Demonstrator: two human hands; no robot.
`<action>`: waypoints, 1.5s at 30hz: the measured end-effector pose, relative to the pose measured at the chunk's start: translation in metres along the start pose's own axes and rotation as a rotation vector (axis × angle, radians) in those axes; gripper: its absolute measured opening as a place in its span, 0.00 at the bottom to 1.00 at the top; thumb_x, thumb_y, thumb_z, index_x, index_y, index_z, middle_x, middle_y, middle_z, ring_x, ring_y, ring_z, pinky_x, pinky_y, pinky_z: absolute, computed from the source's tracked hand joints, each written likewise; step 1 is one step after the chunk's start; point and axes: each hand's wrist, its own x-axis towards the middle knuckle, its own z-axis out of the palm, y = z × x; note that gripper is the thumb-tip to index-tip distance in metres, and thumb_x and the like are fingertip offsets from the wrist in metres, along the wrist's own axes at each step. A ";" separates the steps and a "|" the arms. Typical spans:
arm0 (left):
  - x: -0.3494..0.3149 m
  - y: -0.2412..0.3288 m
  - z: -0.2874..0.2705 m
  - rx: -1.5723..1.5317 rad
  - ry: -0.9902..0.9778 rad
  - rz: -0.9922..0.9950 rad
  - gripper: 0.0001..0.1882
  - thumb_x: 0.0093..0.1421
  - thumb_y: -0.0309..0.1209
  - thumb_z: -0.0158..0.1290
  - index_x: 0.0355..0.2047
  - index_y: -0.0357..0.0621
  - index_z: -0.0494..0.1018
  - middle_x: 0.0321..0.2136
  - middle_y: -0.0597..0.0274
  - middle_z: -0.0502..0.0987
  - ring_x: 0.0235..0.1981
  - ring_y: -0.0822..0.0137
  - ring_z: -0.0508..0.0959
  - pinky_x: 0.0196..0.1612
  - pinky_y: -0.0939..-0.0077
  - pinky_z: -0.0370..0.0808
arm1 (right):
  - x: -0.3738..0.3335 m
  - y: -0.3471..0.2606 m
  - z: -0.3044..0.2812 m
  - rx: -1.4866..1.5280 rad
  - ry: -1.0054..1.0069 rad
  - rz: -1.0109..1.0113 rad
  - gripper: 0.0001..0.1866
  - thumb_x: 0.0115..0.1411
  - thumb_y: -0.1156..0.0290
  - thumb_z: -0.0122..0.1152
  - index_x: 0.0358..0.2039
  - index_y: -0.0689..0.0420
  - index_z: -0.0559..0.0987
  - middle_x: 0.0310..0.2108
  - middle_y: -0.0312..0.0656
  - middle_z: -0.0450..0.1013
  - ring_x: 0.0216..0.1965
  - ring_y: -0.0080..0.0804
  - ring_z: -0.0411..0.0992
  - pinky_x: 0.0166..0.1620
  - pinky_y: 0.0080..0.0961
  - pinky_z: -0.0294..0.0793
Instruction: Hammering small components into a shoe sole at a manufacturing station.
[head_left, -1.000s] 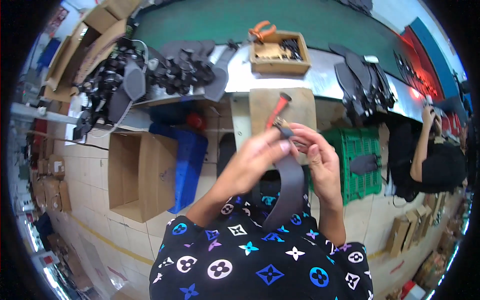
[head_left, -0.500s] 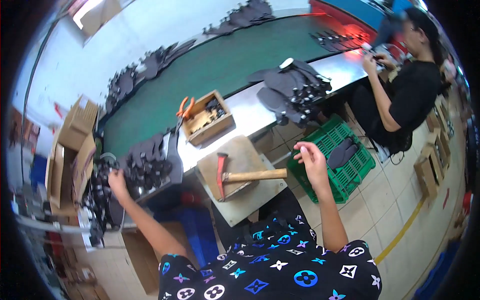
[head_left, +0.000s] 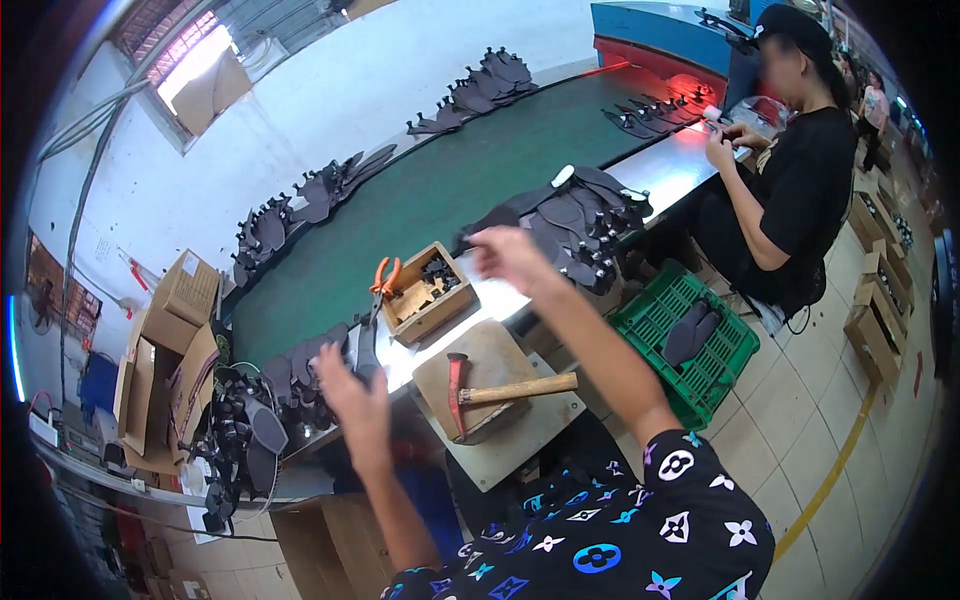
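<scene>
My left hand point(head_left: 358, 408) is raised with its fingers spread, over the near edge of a heap of dark shoe-sole-shaped pieces point(head_left: 300, 368). I see nothing in it. Stretched forward across the metal ledge, my right hand point(head_left: 515, 262) is blurred at the near left end of another pile of dark sole-shaped pieces point(head_left: 562, 215). A dark, smeared piece point(head_left: 488, 225) shows right by its fingertips; whether the hand grips it I cannot tell. Between my arms, a hammer point(head_left: 515, 390) with a red head and wooden handle lies on a worn block point(head_left: 437, 375).
Beyond the block, a wooden box point(head_left: 428, 325) holds small black parts, with orange-handled pliers point(head_left: 384, 282) at its edge. A green belt point(head_left: 420, 195) runs behind. A green crate point(head_left: 735, 375) is at the right, near a seated co-worker point(head_left: 805, 180). Cardboard boxes point(head_left: 165, 355) stand left.
My left hand has come off the black parts at the left, moving right, with fingers now spread. My right hand has swung from above the green crate forward and left to the pile.
</scene>
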 end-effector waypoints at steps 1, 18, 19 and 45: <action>-0.001 0.028 0.006 -0.018 0.010 0.063 0.35 0.56 0.34 0.61 0.60 0.33 0.62 0.62 0.40 0.62 0.69 0.45 0.55 0.68 0.56 0.53 | -0.016 0.017 0.024 0.312 -0.130 0.076 0.07 0.63 0.68 0.59 0.30 0.58 0.77 0.22 0.38 0.74 0.24 0.28 0.75 0.27 0.25 0.77; -0.066 0.019 0.081 -0.140 -0.546 -0.384 0.36 0.64 0.39 0.54 0.65 0.35 0.53 0.56 0.40 0.66 0.58 0.45 0.66 0.61 0.53 0.59 | -0.212 0.145 -0.116 -1.330 0.181 -0.382 0.13 0.54 0.61 0.69 0.33 0.55 0.80 0.21 0.51 0.74 0.22 0.51 0.74 0.26 0.36 0.73; -0.081 0.025 0.095 0.107 -0.339 -0.241 0.36 0.62 0.38 0.56 0.66 0.40 0.56 0.56 0.40 0.65 0.59 0.45 0.65 0.60 0.50 0.60 | -0.223 0.151 -0.132 -1.301 0.213 -0.306 0.12 0.55 0.62 0.68 0.26 0.58 0.79 0.18 0.51 0.73 0.21 0.50 0.74 0.25 0.35 0.72; 0.019 0.076 0.051 -1.136 -0.263 -0.270 0.07 0.61 0.25 0.59 0.36 0.32 0.80 0.29 0.63 0.80 0.24 0.77 0.75 0.28 0.85 0.73 | -0.180 0.041 -0.028 -0.530 0.209 -0.214 0.11 0.65 0.66 0.61 0.39 0.61 0.81 0.25 0.32 0.78 0.13 0.11 0.58 0.16 0.14 0.54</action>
